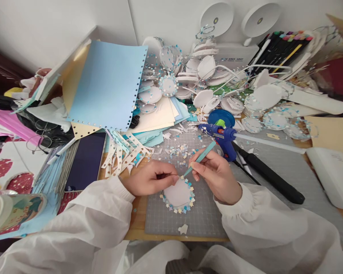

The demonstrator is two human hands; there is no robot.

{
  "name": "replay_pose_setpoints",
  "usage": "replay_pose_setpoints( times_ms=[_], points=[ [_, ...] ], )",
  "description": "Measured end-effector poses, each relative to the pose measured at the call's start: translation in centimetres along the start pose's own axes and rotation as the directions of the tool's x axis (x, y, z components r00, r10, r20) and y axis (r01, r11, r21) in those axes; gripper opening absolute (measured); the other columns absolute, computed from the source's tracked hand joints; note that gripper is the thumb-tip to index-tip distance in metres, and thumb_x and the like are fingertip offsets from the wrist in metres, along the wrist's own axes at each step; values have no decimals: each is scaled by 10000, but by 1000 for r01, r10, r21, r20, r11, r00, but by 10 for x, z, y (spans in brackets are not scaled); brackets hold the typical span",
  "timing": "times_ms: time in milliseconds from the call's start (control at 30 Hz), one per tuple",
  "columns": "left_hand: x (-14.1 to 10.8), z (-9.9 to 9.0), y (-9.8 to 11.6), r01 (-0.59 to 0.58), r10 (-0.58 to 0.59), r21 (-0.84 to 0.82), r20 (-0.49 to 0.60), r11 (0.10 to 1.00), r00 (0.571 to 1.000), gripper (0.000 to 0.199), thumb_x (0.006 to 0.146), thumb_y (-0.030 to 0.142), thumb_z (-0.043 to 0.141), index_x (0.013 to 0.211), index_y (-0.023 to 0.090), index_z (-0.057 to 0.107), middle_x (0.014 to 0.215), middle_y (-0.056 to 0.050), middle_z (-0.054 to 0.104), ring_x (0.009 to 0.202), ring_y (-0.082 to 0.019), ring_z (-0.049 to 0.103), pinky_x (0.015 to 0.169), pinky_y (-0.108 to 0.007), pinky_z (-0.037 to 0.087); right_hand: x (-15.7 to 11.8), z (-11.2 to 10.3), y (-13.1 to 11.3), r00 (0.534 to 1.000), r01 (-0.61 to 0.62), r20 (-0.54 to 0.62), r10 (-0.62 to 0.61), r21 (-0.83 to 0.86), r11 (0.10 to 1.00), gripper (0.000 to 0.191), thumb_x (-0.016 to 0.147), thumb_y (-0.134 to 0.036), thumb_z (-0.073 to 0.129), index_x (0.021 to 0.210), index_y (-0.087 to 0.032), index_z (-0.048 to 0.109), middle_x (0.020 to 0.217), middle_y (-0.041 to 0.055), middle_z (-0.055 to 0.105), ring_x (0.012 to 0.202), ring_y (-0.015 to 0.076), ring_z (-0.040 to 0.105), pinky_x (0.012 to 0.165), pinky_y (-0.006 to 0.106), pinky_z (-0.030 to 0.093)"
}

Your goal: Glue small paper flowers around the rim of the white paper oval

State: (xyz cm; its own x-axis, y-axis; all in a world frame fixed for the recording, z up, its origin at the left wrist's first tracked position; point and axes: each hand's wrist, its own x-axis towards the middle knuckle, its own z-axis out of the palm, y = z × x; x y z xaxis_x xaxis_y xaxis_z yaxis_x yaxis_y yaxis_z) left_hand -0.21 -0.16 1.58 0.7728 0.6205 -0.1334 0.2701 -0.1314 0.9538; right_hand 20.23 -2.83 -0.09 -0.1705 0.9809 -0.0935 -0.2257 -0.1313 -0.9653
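Teal tweezers (pixel 200 156) are gripped in the right hand (pixel 218 175), thumb and fingers closed round the shank. Their long axis slants from upper right down to lower left, and the tips meet the far rim of a star-edged disc (pixel 178 194). The left hand (pixel 151 178) is closed at that same rim, thumb and forefinger pinched together just left of the tips; it may be gripping the edge or a single star there, as the contact is too small to make out. The disc lies between the wrists, towards the wearer from both sets of fingertips. It is roughly round, so no long axis stands out, and the left fingers are the nearer, touching it directly, while the right reaches it only through the tool.

Beneath is a grey gridded cutting mat (pixel 162 225), with a pale paper scrap (pixel 183 229) near its front edge. Just beyond the hands lie scattered paper stars (pixel 183 149); farther right sits a blue glue gun (pixel 226 142), whose orange label is not legible. At the back, a white box (pixel 231 55) carries a line of dark print, too small to read. No brand can be read anywhere.
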Motion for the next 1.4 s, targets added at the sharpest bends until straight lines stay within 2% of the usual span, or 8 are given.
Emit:
replay_pose_setpoints(
  times_ms=[100, 267, 467, 867, 1067, 1400],
  points=[
    [0, -1, 0, -17, 17, 11, -1, 1000, 1000, 276, 906, 293, 466, 732, 105, 567, 623, 8, 463, 562, -85, 384, 507, -186, 319, 0, 1, -2, 1000, -10, -9, 10, 8, 1000, 177, 774, -317, 705, 797, -185, 591, 732, 0, 577, 519, 83, 511, 476, 251, 436],
    [0, 0, -1, -49, 49, 23, 2, 999, 999, 299, 908, 310, 468, 717, 105, 571, 620, 4, 474, 548, -80, 387, 489, -184, 310, 1, 2, -8, 994, -46, -95, 50, 42, 998, 250, 715, -354, 752, 766, -182, 578, 735, 0, 565, 518, 83, 509, 448, 238, 430],
    [0, -1, 1, -30, 30, 30, 1, 999, 1000, 269, 904, 279, 471, 716, 108, 559, 605, 18, 444, 546, -77, 373, 492, -182, 304, -1, 0, -2, 1000, 13, 19, -12, -41, 999, 167, 786, -322, 693, 809, -193, 589, 733, -2, 573, 525, 90, 525, 489, 259, 459],
    [0, 0, -1, -19, 19, 12, -10, 1000, 1000, 312, 917, 330, 458, 726, 109, 567, 607, 15, 451, 553, -82, 375, 496, -190, 308, -4, 5, -8, 990, 138, 28, -135, -166, 976, 178, 802, -344, 672, 828, -200, 572, 770, 6, 568, 517, 96, 552, 494, 270, 496],
    [2, 0, 1, -41, 42, 68, -16, 997, 999, 311, 907, 293, 473, 678, 104, 567, 581, 20, 434, 533, -74, 369, 486, -183, 295, -4, 5, -7, 986, 163, 48, -157, -149, 975, 127, 819, -296, 657, 836, -198, 577, 782, 5, 566, 522, 86, 557, 500, 258, 497],
    [2, 0, 1, -46, 47, 45, -24, 998, 999, 301, 883, 250, 496, 623, 104, 538, 556, 23, 414, 518, -66, 350, 463, -177, 276, -5, 3, -2, 991, 129, 54, -125, -80, 988, 92, 821, -257, 658, 864, -204, 596, 804, 5, 565, 547, 82, 557, 502, 245, 495]
  ],
)
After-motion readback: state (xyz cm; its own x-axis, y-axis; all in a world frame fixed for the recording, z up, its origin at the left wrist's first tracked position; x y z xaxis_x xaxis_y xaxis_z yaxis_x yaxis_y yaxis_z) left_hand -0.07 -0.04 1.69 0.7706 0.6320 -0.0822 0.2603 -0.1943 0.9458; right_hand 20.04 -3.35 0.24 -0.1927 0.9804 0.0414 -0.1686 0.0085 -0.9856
